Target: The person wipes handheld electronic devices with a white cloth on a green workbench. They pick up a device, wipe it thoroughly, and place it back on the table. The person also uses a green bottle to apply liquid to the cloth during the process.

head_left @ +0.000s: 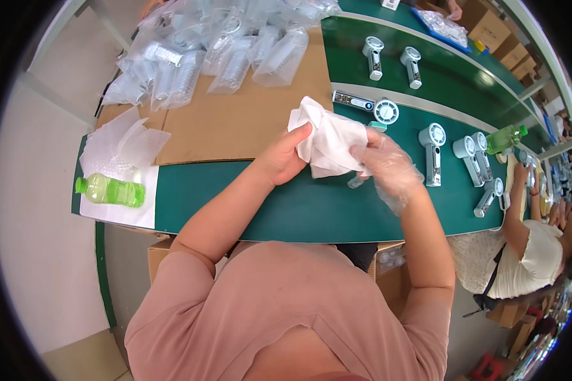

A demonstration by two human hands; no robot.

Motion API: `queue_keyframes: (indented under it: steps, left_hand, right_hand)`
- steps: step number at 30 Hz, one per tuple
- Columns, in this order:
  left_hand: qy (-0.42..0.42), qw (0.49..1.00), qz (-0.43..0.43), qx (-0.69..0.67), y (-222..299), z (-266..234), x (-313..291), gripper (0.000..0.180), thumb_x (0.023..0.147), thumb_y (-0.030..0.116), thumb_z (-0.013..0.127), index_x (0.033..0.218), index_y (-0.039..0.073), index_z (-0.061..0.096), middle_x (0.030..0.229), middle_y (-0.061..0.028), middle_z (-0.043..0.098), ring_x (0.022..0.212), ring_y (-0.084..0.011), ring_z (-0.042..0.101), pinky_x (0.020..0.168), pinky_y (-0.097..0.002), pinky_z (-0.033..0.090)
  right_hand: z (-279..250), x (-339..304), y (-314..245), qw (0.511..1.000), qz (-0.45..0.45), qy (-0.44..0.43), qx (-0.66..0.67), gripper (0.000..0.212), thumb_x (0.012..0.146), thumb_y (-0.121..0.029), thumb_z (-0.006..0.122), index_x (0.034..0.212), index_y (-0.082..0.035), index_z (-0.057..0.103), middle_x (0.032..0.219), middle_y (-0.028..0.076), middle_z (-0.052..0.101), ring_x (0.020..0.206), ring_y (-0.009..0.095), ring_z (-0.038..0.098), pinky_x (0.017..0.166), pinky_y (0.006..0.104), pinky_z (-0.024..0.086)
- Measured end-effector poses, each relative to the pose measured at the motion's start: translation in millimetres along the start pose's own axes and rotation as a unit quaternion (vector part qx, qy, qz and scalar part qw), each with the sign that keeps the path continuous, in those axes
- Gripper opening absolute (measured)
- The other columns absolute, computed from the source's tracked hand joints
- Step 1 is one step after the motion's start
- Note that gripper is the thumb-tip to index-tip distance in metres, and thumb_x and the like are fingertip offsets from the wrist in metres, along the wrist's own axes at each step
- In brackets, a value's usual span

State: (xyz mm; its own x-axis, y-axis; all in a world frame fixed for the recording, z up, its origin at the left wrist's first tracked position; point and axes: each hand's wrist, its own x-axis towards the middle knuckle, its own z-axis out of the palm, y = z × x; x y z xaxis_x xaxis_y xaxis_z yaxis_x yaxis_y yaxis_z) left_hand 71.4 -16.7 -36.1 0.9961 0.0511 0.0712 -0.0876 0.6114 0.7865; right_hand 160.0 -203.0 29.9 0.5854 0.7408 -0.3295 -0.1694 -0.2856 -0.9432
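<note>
A white cloth (330, 136) is bunched between my two hands above the green table (254, 203). My left hand (285, 157), bare, grips its left side with the thumb pressed on top. My right hand (391, 166), in a clear plastic glove, pinches the right side. Whether the folds wrap anything cannot be seen. Just beyond the cloth lies a small handheld fan (386, 111) with a round head and silvery handle. To the right lie another handheld fan (433, 152) and several more of the same kind.
Bagged fans (232, 63) are heaped on a cardboard sheet (216, 130) at far left. Bubble wrap (117, 146) and a green bottle (111, 190) lie nearer. Two fans (411, 66) rest on the green belt. Another green bottle (505, 138) and a co-worker (527, 254) are at right.
</note>
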Motion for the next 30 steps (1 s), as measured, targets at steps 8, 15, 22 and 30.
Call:
queue_keyframes:
  steps: [8,15,22,30]
  left_hand:
    - [0.120,0.992,-0.028,-0.038,2,31,-5,0.051,0.101,0.042,0.031,0.138,0.008,0.037,0.135,-0.0081,0.048,0.125,-0.0248,0.046,0.105,-0.0423,0.036]
    - [0.161,0.976,-0.004,-0.145,-10,19,-26,0.052,0.101,0.042,0.030,0.139,0.008,0.039,0.138,-0.0092,0.047,0.126,-0.0277,0.047,0.104,-0.0447,0.039]
    - [0.268,0.947,0.101,-0.148,5,9,-61,0.054,0.100,0.043,0.034,0.138,0.004,0.038,0.137,-0.0127,0.048,0.126,-0.0310,0.046,0.108,-0.0461,0.034]
    - [0.275,0.938,0.182,-0.107,42,-6,-102,0.053,0.102,0.039,0.031,0.139,0.002,0.036,0.138,-0.0134,0.046,0.127,-0.0304,0.045,0.107,-0.0447,0.034]
  right_hand:
    - [-23,-6,-32,0.988,-0.156,0.018,-0.007,0.032,0.093,-0.027,0.056,0.110,-0.002,0.062,0.092,0.008,0.067,0.081,0.017,0.062,0.076,0.0303,0.047]
    - [-3,-2,-54,0.713,-0.232,-0.040,-0.660,0.028,0.081,-0.009,0.054,0.107,-0.010,0.063,0.091,0.020,0.064,0.083,0.036,0.064,0.073,0.0417,0.051]
    - [-49,-1,7,0.747,-0.207,-0.222,-0.591,0.037,0.079,-0.022,0.062,0.115,-0.012,0.059,0.084,0.017,0.063,0.087,0.033,0.062,0.075,0.0434,0.049]
    - [-5,40,26,0.798,-0.332,-0.080,-0.496,0.024,0.077,-0.018,0.066,0.099,-0.010,0.067,0.086,0.013,0.062,0.089,0.031,0.057,0.080,0.0406,0.044]
